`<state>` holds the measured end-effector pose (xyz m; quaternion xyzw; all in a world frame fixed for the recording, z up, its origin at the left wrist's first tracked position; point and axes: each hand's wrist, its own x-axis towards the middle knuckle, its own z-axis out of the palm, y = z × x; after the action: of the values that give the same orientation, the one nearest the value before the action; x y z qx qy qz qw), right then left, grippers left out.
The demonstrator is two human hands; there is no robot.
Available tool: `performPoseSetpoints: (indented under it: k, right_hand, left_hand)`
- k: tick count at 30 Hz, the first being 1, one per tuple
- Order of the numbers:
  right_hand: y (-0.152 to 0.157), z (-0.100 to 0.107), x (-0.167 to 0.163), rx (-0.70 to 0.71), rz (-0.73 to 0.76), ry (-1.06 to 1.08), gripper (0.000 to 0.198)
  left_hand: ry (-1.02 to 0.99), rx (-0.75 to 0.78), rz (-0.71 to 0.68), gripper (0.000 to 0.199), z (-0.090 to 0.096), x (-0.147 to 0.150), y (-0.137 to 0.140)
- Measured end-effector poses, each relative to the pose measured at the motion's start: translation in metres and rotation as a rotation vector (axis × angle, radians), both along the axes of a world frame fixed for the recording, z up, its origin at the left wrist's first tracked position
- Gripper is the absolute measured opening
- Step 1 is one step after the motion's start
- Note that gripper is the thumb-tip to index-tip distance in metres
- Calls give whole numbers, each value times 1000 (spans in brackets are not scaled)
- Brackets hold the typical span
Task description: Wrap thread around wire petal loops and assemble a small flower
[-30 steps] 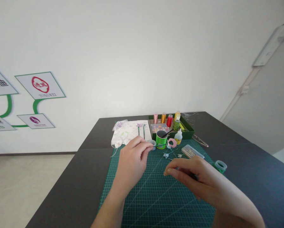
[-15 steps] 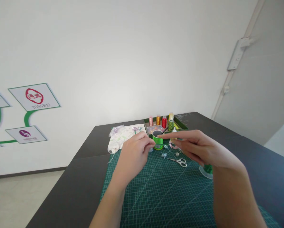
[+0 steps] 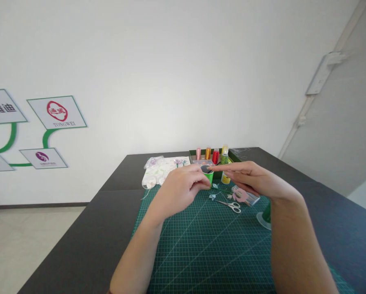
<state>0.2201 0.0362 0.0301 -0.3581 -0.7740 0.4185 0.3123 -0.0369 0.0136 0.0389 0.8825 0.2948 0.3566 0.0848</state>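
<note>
Pink flower [image 3: 240, 194] over the cutting mat [image 3: 201, 249], right of the left fingertips, seemingly on the far end of a thin green stem [image 3: 215, 188]. Left hand [image 3: 183, 188] with thumb and fingers pressed together on the stem's near end; probably pinched there to leave most of the length bare and keep the petals clear of the fingers. Right hand [image 3: 256, 179] opposite, fingers stretched nearly straight toward the left hand, thumb below them; cannot tell whether touching the stem. Perhaps so flat to steady or roll something slim, a guess only.

Directly beyond the fingertips: green can [image 3: 207, 178], partly masked by both hands, crowding the view of the pinch. Glue bottle [image 3: 226, 178] just right of it, upper part lost behind the right fingers. Under or behind the flower, clear case [image 3: 254, 200]; contact impossible to judge. White-handled scissors [image 3: 233, 207] flat on the mat, nearer than the flower, likely placed within easy reach. Small blue flower [image 3: 212, 197] near the blade tips. Green spool [image 3: 266, 216] upright beside the right wrist, half covered by the forearm, nearest obstacle for that arm.

Farther back, out of the way: dark green tray [image 3: 235, 157] with coloured thread spools; to its left, white sheet [image 3: 163, 166] bearing more flowers.
</note>
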Motion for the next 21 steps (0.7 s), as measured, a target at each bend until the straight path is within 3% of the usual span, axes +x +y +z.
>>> performPoseSetpoints:
  k: [5,9,14,17,21]
  right_hand:
    - [15,-10,-7,-105,49,-18,50]
    - [19,-17,-9,-59,135,-22,61]
    - [17,-18,-9,-108,172,-56,53]
    - [15,-22,-12,-162,186,78,53]
    - [21,-31,-22,-209,77,343,52]
  left_hand:
    - [-99,25,49,19,-3,0,4]
    - [-178,37,107,15,-4,-4,8]
    - [-258,40,135,13,-3,-8,9]
    - [-313,13,155,13,-3,-11,10]
    - [-439,-69,148,12,-4,-15,12]
